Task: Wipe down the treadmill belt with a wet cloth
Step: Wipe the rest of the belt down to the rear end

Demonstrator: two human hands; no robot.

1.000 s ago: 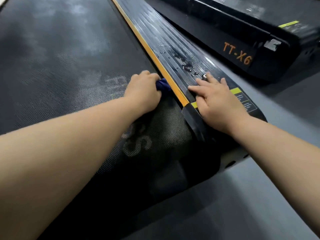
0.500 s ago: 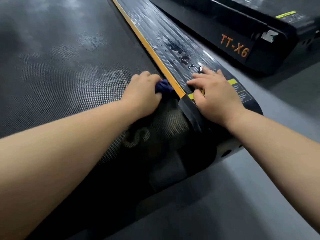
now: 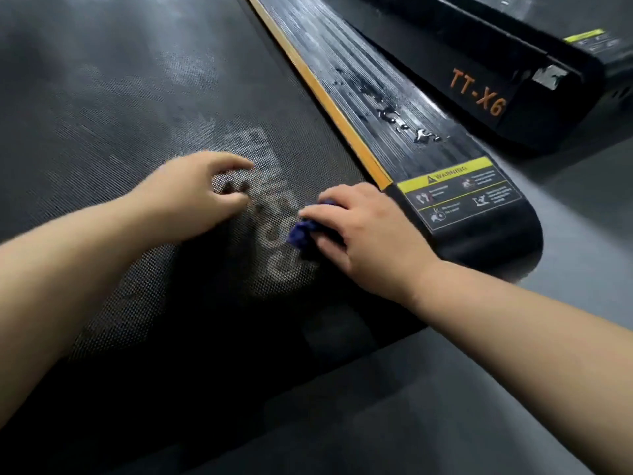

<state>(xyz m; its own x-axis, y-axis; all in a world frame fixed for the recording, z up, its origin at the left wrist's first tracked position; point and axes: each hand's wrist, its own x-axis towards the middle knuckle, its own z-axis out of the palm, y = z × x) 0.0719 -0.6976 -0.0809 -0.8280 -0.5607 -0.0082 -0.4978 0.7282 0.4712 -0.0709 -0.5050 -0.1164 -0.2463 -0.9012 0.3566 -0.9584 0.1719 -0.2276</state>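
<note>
item: small dark blue bunched cloth (image 3: pixel 301 233), lying on the black textured treadmill belt (image 3: pixel 102 114) near its rear right corner, just beside the orange edge strip (image 3: pixel 329 97). change: the cloth passes from left hand to right; a second back the left hand covers it at the strip while the right lies flat on the black ribbed side rail (image 3: pixel 394 97). right hand (image 3: pixel 363 234): off the rail, now on the belt, fingers curled over the cloth and gripping it, a blue fold showing at the fingertips. left hand (image 3: pixel 191 197): shifted leftward, apart from the cloth, fingers loosely bent, tips resting on the belt, holding nothing. faded pale lettering (image 3: pixel 270 200) on the belt lies between the two hands. water droplets (image 3: pixel 411 128) sit on the rail above the yellow warning label (image 3: pixel 459 186), as before. second black treadmill marked tt-x6 (image 3: pixel 479 97) stands beside, on grey floor (image 3: pixel 445 389). judgement: the wiping hand is swapped, probably to work the belt's right edge and rear end more easily; wiping appears mid-course, and whether the pale patches farther up the belt are damp or dust cannot be told.
</note>
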